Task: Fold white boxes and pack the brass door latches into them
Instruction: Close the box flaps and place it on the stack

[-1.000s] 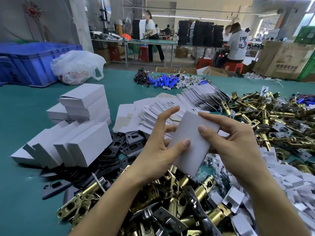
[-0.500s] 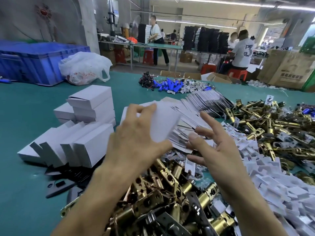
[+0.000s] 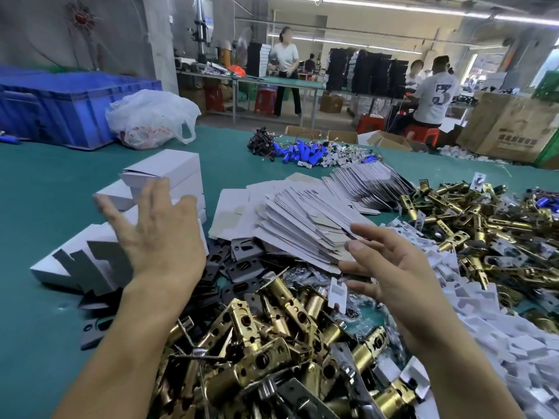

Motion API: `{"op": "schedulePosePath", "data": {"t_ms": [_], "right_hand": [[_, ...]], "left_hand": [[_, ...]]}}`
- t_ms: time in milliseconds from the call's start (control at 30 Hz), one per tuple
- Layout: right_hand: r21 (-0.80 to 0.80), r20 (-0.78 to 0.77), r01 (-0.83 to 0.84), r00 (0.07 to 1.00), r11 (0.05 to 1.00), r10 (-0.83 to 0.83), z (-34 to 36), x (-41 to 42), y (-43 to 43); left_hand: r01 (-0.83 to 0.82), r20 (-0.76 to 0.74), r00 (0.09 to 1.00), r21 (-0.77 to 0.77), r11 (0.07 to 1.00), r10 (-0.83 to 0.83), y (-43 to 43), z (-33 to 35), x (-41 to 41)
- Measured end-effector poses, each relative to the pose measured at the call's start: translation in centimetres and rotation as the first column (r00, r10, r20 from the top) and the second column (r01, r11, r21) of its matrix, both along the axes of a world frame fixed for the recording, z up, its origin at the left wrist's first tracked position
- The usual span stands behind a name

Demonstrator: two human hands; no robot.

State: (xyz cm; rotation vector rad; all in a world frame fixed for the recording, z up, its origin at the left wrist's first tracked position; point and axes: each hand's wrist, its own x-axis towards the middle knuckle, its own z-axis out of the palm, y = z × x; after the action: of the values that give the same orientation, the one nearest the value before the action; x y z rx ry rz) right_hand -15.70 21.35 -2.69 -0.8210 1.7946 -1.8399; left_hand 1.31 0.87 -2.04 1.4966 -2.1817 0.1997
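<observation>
My left hand [image 3: 157, 234] hovers open with fingers spread above the row of folded white boxes [image 3: 75, 261] at the left, holding nothing. My right hand [image 3: 390, 273] is open too, fingers loosely bent, just in front of the fanned stack of flat white box blanks [image 3: 302, 228]. A heap of brass door latches [image 3: 272, 343] lies below both hands. More brass latches [image 3: 484, 225] spread along the right. A stack of folded white boxes [image 3: 169, 173] stands behind my left hand.
Black strike plates [image 3: 239, 264] lie between boxes and latches. White card inserts [image 3: 499, 328] pile at the right. Far across the green table [image 3: 45, 192] sit blue batteries [image 3: 299, 152], a white plastic bag [image 3: 148, 119] and a blue crate [image 3: 69, 104]. People work at benches behind.
The white box that both hands held a second ago has left them. My left hand carried it to the left and now hovers open over the folded boxes; my right hand has opened.
</observation>
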Motion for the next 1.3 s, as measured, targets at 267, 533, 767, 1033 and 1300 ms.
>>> {"op": "schedulePosePath", "data": {"t_ms": [267,533,767,1033,1300], "right_hand": [[0.394,-0.336,0.090,0.940,0.915,0.052,-1.9,-0.3,-0.4],[0.506,-0.588,0.254,0.801,0.824,0.114,-0.5,-3.2,-6.5],[0.558,-0.601,0.290,0.787,0.778,0.138,-2.1,-5.7,-12.0],[0.582,-0.734,0.474,0.656,0.661,0.176,-2.1,-6.9,-13.6],[0.508,-0.856,0.567,0.413,0.648,0.310,-1.0,-6.5,-12.4]], "left_hand": [[0.262,-0.145,0.960,0.172,0.950,-0.239,0.3,-1.1,-1.5],[0.150,-0.261,0.959,0.124,0.981,-0.114,-2.1,-2.3,-0.2],[0.058,-0.097,0.994,0.134,0.989,-0.045,-2.6,-2.7,-0.1],[0.452,-0.451,0.837,0.250,0.856,-0.310,-1.2,-2.5,-1.6],[0.344,-0.422,0.895,0.446,0.827,-0.144,-1.7,-4.1,-2.2]]}}
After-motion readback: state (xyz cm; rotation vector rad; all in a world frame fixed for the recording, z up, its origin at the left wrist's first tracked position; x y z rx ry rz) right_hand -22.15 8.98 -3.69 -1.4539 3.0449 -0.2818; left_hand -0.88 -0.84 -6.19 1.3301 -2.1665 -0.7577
